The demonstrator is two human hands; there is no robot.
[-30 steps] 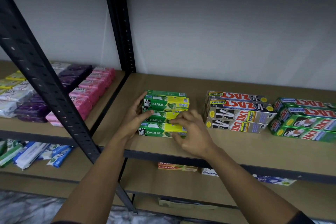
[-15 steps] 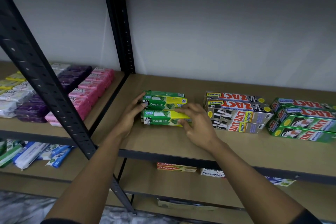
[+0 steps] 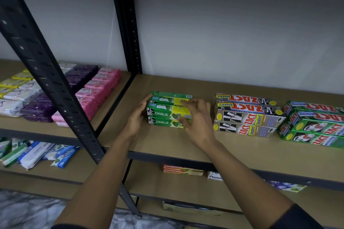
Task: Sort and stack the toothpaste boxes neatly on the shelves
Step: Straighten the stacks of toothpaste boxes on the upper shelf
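I see the wooden shelf board [image 3: 232, 147] carrying the stack of Darlie toothpaste boxes [image 3: 163, 114] near its left post, apart from the Zact Smokers boxes [image 3: 245, 115]. Both forearms reach in. The left hand [image 3: 136, 117] lies flat against the stack's left end, fingers straight and pressed together. The right hand [image 3: 199, 122] covers the right end, fingers spread and slightly bent, thumb touching the lowest front box.

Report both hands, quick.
Left hand: open, pressing the Darlie boxes at their left end.
Right hand: open, fingertips touching their right end.
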